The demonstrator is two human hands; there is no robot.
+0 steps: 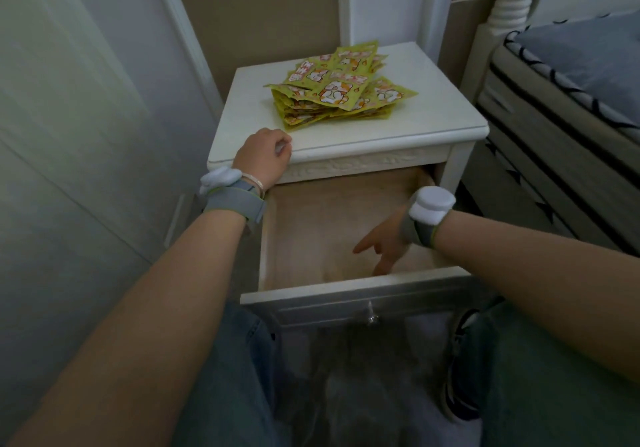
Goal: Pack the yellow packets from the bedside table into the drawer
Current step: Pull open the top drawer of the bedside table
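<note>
A loose pile of yellow packets (337, 91), printed with an orange-and-white cartoon animal, lies toward the upper centre of the frame on the white tabletop (433, 114) of the bedside table, spread unevenly with several packets fanned out on top. None of them is in the drawer (304, 232), which stands pulled open in the centre of the frame, its pale wooden bottom bare apart from the hand in it, and a small knob (371, 318) shows on its white front panel. The left hand (265, 157) rests on the front left edge of the tabletop, just below and left of the pile without touching it; its fingers are curled under and hold nothing. The right hand (384, 244) reaches down into the right part of the drawer, its fingers (365, 246) spread and fairly straight, pointing toward the drawer bottom, holding nothing. Both wrists carry grey bands with white pads. A bed with a grey mattress (571, 58) fills the upper right of the frame, and a white cupboard door (69, 117) fills the left.
</note>
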